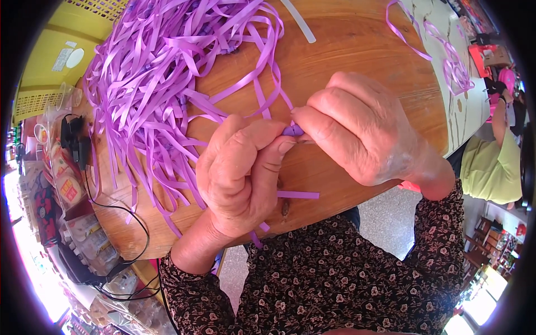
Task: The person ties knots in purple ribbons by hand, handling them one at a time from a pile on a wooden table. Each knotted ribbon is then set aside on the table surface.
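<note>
Over the wooden table (pixel 357 44) my two hands meet, fingertips almost touching. My left hand (pixel 237 167) is closed, its thumb and forefinger pinching a small dark purple piece (pixel 292 130) on a ribbon; whether it is a knot or a clip I cannot tell. My right hand (pixel 363 123) is closed too, pinched at the other side of that piece, with its fingertips hiding what they grip. Light purple ribbon runs up from between the hands toward a large tangled pile of purple ribbons (pixel 156 72) at the far left. A loose ribbon end (pixel 298 195) sticks out below my left hand.
A yellow crate (pixel 67 33) stands at the far left. A black plug and cable (pixel 81 151) hang by the table's left edge, near packaged goods. A pale strip (pixel 298 21) lies at the back. More ribbon (pixel 455 70) rests on a white surface at right; a person's green sleeve (pixel 491 170) shows beyond.
</note>
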A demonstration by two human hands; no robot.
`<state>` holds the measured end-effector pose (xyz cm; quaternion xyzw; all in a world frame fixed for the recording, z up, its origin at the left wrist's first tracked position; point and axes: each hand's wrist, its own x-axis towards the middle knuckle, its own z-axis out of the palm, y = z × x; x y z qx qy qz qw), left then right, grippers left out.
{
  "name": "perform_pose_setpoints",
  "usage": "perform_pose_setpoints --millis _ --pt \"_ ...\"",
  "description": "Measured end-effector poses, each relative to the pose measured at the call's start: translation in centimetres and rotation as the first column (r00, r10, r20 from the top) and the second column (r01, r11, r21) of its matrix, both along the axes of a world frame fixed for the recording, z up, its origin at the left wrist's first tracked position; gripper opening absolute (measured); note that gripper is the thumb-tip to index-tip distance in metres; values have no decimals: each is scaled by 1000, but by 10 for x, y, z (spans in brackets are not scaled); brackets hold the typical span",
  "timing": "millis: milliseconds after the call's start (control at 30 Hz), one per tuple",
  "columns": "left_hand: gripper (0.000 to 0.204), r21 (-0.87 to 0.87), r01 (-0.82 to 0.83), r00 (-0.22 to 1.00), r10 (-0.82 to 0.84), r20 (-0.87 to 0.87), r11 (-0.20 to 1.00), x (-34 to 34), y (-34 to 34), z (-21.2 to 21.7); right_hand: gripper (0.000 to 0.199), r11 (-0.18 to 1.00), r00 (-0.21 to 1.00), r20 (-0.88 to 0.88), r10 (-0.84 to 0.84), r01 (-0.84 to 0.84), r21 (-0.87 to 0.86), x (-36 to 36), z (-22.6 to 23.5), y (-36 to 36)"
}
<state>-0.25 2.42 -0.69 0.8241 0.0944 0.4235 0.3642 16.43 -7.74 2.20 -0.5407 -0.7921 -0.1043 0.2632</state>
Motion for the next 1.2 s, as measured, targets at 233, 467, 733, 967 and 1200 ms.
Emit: perform_pose_setpoints --millis 233,467,733,967,1200 --pt "23 87 135 991 -135 -6 987 -3 -3 -1 25 975 945 -298 138 -183 -127 4 0 -7" --pt "26 97 134 989 -139 43 986 -4 -4 -3 16 775 602 -796 -56 -477 -415 4 7 -4" --pt "24 120 106 991 -115 68 987 -8 -3 -1 25 602 -106 -820 -562 -733 -317 -12 3 -4" --pt "21 -437 132 987 -158 -24 890 -14 -2 -4 25 711 -155 -860 -487 -642 -287 2 -5 8" --pt "30 -500 5 994 -60 -95 866 -5 1 -8 21 791 -99 -915 -391 -544 -279 13 -5 7"
